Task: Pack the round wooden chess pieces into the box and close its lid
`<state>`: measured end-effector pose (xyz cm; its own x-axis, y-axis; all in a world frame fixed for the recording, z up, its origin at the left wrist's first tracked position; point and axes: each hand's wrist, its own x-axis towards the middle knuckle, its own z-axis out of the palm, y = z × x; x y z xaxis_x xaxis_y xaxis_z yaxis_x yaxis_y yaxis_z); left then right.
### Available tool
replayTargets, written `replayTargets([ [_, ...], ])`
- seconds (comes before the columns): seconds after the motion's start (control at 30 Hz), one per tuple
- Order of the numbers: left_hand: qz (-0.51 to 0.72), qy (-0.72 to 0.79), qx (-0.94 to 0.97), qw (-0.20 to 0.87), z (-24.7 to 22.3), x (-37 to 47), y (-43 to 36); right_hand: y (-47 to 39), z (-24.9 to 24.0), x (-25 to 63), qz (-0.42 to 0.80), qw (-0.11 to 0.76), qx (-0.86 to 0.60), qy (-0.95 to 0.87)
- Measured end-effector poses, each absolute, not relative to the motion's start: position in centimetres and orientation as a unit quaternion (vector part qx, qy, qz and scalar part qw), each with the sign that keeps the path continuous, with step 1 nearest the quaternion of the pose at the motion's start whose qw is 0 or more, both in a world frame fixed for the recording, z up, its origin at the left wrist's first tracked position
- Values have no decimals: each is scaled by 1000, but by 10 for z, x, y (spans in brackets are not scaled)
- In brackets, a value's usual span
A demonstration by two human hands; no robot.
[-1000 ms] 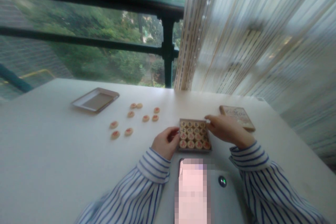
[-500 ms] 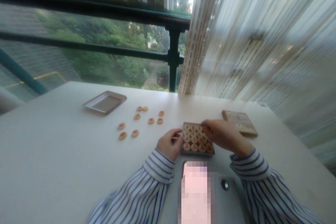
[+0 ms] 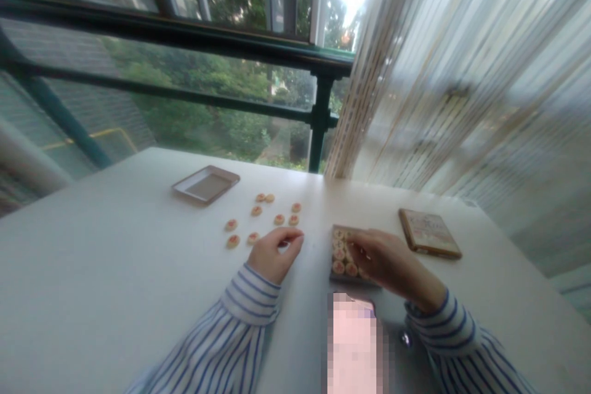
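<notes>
A shallow box (image 3: 340, 279) of round wooden Chinese chess pieces (image 3: 338, 267) stands on the white table, its right part hidden by my right hand (image 3: 385, 261). The fingers of that hand are bent and drawn together over the pieces; whatever is at their tips is hidden. Left of the box, apart from it, my left hand (image 3: 276, 253) hovers with thumb and forefinger pinched. I cannot make out anything between them. Close behind its knuckles lies a loose chess piece (image 3: 252, 238) with a red mark; several more loose pieces (image 3: 279, 220) are scattered farther back.
At the back left rests a shallow metallic tray (image 3: 207, 186). A flat, printed wooden-looking case (image 3: 430, 233) lies to the right of the box. Near me is a phone (image 3: 353, 345) with a blurred-out screen. A green railing (image 3: 320, 117) and a string curtain border the table (image 3: 138, 271).
My left hand has come away from the box's left side and moved left toward the loose pieces. My right hand has shifted across the box to the left. The view has turned slightly.
</notes>
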<state>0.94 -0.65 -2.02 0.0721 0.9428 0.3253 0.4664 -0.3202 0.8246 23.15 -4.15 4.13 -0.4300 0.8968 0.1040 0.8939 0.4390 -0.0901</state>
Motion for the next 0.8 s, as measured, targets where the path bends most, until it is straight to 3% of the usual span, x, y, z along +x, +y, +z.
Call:
replayTargets([
  [0.17, 429, 527, 729, 81, -22, -27, 2, -37, 43, 209, 17, 62, -494, -867],
  [0.33, 364, 538, 759, -38, -40, -57, 15, -28, 44, 181, 12, 30, -463, -886],
  [0.8, 321, 554, 756, -135, -59, -65, 18, 2, 11, 134, 66, 54, -465, -881],
])
